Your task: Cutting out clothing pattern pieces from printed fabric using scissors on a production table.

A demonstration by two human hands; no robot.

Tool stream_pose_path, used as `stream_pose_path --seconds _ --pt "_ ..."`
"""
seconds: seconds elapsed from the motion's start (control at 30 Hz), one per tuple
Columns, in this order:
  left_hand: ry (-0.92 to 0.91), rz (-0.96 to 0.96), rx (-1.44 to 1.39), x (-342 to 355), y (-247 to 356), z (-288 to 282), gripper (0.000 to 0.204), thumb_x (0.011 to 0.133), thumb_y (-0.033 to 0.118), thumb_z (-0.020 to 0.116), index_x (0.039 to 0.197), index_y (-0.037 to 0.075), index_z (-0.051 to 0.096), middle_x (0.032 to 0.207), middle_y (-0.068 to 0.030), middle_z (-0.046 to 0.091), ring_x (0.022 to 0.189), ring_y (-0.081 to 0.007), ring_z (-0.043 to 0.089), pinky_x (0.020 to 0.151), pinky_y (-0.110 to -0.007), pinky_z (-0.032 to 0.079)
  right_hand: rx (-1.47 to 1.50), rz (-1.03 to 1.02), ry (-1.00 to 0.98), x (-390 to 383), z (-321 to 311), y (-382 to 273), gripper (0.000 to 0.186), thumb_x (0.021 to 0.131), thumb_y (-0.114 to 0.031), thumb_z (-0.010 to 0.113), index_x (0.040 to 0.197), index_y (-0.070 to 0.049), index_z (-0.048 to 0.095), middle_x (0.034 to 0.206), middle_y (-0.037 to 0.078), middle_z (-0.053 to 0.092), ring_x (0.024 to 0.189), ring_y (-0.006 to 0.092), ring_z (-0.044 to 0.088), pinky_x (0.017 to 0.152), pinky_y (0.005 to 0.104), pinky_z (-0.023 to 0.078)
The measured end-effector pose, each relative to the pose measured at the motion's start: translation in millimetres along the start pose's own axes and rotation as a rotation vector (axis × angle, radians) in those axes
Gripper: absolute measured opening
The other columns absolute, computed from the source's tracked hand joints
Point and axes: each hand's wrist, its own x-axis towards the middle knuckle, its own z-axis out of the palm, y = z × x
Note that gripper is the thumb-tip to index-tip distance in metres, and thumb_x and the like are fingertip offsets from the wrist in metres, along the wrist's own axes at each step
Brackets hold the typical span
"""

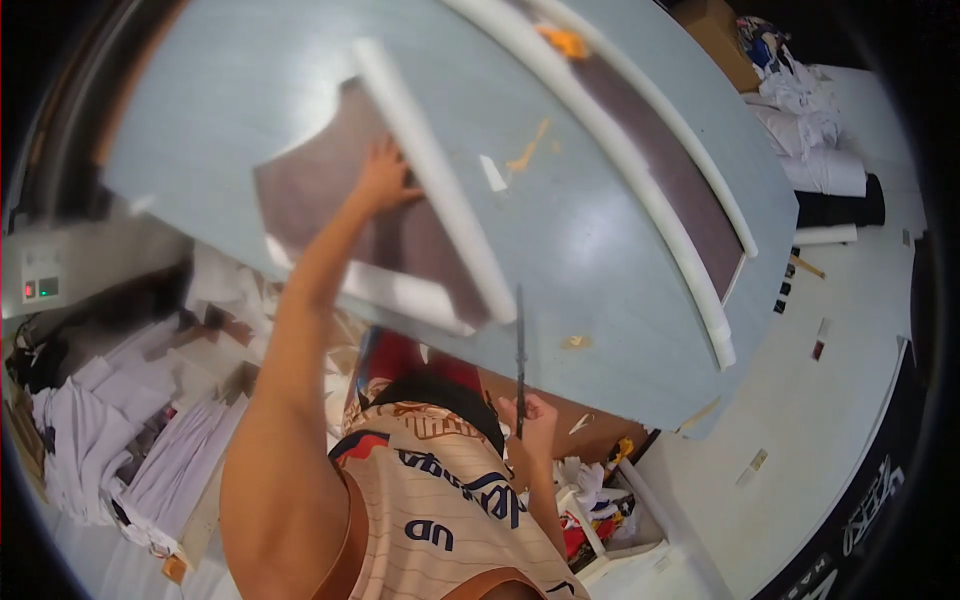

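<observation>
My left hand point(388, 180) lies with fingers spread on a mauve-brown sheet piece point(320, 165), close to its long edge, which curls up into a white roll point(430, 180). This piece has a curved cutout on its left side and another white curl at its near edge. Nothing is gripped in that hand. My right hand point(530, 418), near my body by the table's front edge, is closed around a pair of dark scissors point(520, 345). The scissors appear nearly edge-on, blades pointing away from me over the table; whether they are parted cannot be told.
On the light blue table point(570, 240) a long mauve-brown strip point(665, 150) with white curled edges runs along the far right. An orange scrap point(563, 42) and a white scrap point(493, 173) lie about. White cloth piles point(100, 400) stand at lower left, a filled bin point(610, 520) at lower right.
</observation>
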Motion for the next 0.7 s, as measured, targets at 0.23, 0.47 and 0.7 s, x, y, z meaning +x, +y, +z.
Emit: stream_pose_path --seconds 0.23,0.47,0.7 --pt "0.128 0.725 -0.111 19.8 159.8 -3.9 0.049 0.089 0.037 0.070 0.129 0.010 0.061 0.138 -0.0151 0.057 0.133 -0.0361 0.047 0.115 -0.057 0.030 -0.115 -0.148 -0.037 -4.5 33.9 10.9 0.016 0.091 -0.012 0.078 0.092 0.001 0.069 0.072 0.001 0.065 0.058 0.0065 0.057 0.050 0.0223 0.040" --pt "-0.322 0.787 -0.230 -118.8 159.2 -36.9 0.037 0.098 0.045 0.058 0.093 0.013 0.077 0.100 -0.0117 0.072 0.095 -0.0288 0.067 0.092 -0.048 0.043 -0.091 -0.366 0.129 74.9 75.0 39.8 0.031 0.093 -0.024 0.076 0.104 0.003 0.066 0.091 0.016 0.075 0.081 0.0216 0.070 0.077 0.0350 0.053" --pt "-0.176 0.237 0.007 -246.7 101.4 -45.3 0.052 0.088 0.058 0.067 0.091 0.008 0.078 0.147 -0.0233 0.047 0.143 -0.0390 0.035 0.118 -0.062 0.023 -0.227 -0.428 0.192 106.8 64.0 26.9 0.038 0.093 -0.029 0.075 0.112 0.003 0.064 0.083 0.021 0.068 0.077 0.0353 0.066 0.074 0.0433 0.051"
